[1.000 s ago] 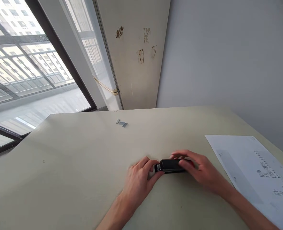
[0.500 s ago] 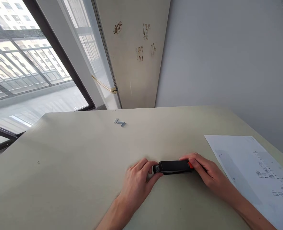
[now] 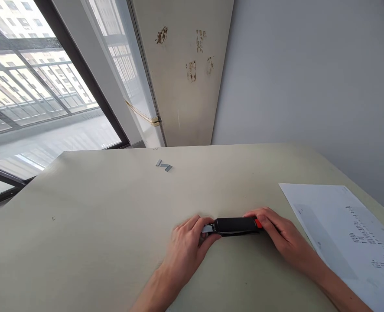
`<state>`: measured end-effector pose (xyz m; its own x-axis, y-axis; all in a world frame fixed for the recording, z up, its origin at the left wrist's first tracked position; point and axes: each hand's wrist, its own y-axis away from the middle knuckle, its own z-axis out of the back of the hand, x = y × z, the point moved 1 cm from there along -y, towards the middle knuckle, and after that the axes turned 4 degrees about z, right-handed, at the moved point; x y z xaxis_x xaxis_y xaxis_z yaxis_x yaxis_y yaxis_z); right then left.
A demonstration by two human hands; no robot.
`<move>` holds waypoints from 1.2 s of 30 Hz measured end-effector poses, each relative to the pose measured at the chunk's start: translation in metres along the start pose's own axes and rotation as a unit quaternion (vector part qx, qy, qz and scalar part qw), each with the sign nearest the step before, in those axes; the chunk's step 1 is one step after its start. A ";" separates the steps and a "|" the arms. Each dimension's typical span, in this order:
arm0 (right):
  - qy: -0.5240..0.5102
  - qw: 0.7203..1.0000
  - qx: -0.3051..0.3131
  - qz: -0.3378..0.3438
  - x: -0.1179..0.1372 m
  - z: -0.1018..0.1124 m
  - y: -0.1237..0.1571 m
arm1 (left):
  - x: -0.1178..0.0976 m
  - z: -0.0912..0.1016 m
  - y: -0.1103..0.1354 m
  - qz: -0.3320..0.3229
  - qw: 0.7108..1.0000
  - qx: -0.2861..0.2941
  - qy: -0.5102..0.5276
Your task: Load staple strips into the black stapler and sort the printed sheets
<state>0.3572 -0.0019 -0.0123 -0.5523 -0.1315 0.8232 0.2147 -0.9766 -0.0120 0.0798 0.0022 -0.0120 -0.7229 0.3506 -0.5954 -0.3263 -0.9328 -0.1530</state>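
Observation:
A black stapler with a red part at its right end lies level over the table in front of me. At its left end, a grey metal strip in the staple tray shows outside the black body. My left hand is closed round this end, thumb below and fingers above. Thumb and fingers of my right hand grip the red end; some fingertips are hidden behind it.
Short strips of staples lie near the table's far edge. One loose staple is at left. A printed sheet of paper covers the right side of the table. A window and a wall stand behind.
The left end of the stapler has opened out: a grey strip now shows between my left fingers where a black end piece was. Both hands stay nearly in place.

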 end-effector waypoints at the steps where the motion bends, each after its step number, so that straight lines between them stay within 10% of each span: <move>1: -0.001 1.000 0.002 -0.001 -0.001 0.000 0.000 | 0.000 0.001 0.000 0.000 1.000 0.004 0.004; 17: 0.064 0.996 0.023 0.064 0.010 -0.005 -0.002 | 0.003 0.016 0.001 0.016 0.996 0.052 0.072; 27: -0.072 0.997 0.039 -0.003 0.019 0.000 -0.002 | -0.008 0.019 0.001 0.072 0.984 0.103 0.129; 36: -0.069 0.991 -0.018 -0.112 0.057 0.012 -0.020 | -0.033 0.016 0.008 0.178 0.873 0.251 0.379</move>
<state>0.3315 0.0121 0.0416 -0.4665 0.1113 0.8775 0.0699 -0.9843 0.1620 0.0913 -0.0150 0.0186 -0.2839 -0.2882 -0.9145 -0.5261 -0.7505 0.3999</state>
